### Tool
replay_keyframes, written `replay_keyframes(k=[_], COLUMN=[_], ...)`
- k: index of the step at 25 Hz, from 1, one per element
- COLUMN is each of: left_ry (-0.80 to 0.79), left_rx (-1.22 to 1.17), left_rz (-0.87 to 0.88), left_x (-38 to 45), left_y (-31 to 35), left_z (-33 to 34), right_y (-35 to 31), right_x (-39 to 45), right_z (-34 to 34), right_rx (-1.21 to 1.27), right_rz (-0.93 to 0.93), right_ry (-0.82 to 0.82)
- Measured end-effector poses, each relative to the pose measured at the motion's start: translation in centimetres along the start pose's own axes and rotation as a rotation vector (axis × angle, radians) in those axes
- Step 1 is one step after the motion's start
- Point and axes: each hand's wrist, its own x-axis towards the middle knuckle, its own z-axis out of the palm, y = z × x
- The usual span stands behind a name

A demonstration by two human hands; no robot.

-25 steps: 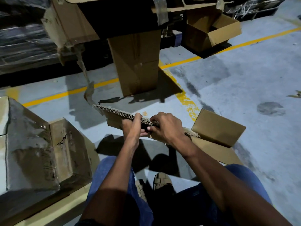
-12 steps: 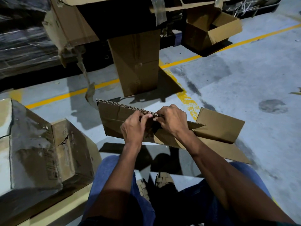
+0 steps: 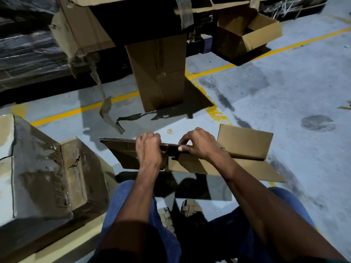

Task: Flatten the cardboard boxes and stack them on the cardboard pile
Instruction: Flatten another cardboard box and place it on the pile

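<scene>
The person is sitting over the floor (image 3: pixel 284 95) and holding a brown cardboard box (image 3: pixel 190 164) in the middle of the frame, just above the knees. The left hand (image 3: pixel 149 147) is gripping the top edge of the box, with its fingers (image 3: pixel 152 135) curled tight over the thin edge. The right hand (image 3: pixel 199 144) is pinching the same edge just beside it, with its fingers and thumb pressed together on the cardboard.

This box is looking almost flat already. Its sides are lying close together, and its flaps (image 3: pixel 245 142) are sticking out to the right. It is plain brown and a bit bent, and the wavy inside layer is showing along the top edge. I think the hands are working at a seam or some tape there, but it is too small to tell.

A lot of work is still waiting. A big crushed box (image 3: pixel 47 177) is sitting at the left, a tall box (image 3: pixel 159 73) is standing in the upper middle, and an open box (image 3: pixel 252 33) is sitting at the upper right. I cannot tell where the pile is.
</scene>
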Motion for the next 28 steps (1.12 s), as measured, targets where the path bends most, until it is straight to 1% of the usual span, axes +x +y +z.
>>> replay_keyframes(k=[1,3,5,7,8,10,12,14,16,18,21,23,25,28], left_ry=[-0.007,-0.006,-0.028,-0.042,-0.045,-0.06,-0.084,-0.123,-0.221,-0.34,-0.51,-0.606,-0.638,-0.633], left_rx=[-0.02,-0.048,-0.083,-0.118,-0.133,-0.149,-0.134,-0.065,0.013,0.041,-0.034,-0.101,-0.135,-0.038], left_rz=[-0.017,-0.021,-0.042,-0.082,-0.103,-0.135,-0.144,-0.154,-0.161,-0.148,-0.078,-0.065,-0.068,0.0], left_x=[0.0,0.1,0.1,0.1,0.1,0.1,0.2,0.3,0.5,0.4,-0.2,-0.2,0.0,-0.2], left_y=[-0.2,-0.2,0.0,-0.1,-0.2,-0.4,-0.6,-0.8,-1.0,-1.0,-0.4,-0.5,-0.9,-1.2], left_z=[0.2,0.5,0.8,1.4,1.6,1.7,1.7,1.4,1.1,1.1,1.6,1.9,2.3,3.1], right_y=[0.5,1.5,2.4,3.0,3.2,3.5,3.9,4.2,4.1,3.7,3.1,3.2,3.5,3.8], right_x=[-0.1,-0.8,-1.4,-2.1,-2.3,-2.4,-1.9,-1.1,-0.7,-0.6,-0.5,-0.4,-0.5,-0.4], right_z=[0.0,-0.1,0.1,0.8,1.3,2.2,2.4,1.8,1.5,2.0,3.7,4.2,4.2,3.9], right_rx=[-0.028,-0.187,-0.351,-0.451,-0.48,-0.503,-0.444,-0.352,-0.328,-0.342,-0.397,-0.378,-0.335,-0.26], right_rz=[-0.017,0.006,0.12,0.193,0.196,0.16,0.127,0.109,0.094,0.055,0.021,0.034,0.044,0.069], right_ry=[-0.084,-0.222,-0.338,-0.384,-0.359,-0.242,-0.118,-0.071,-0.077,-0.082,-0.136,-0.145,-0.136,-0.169])
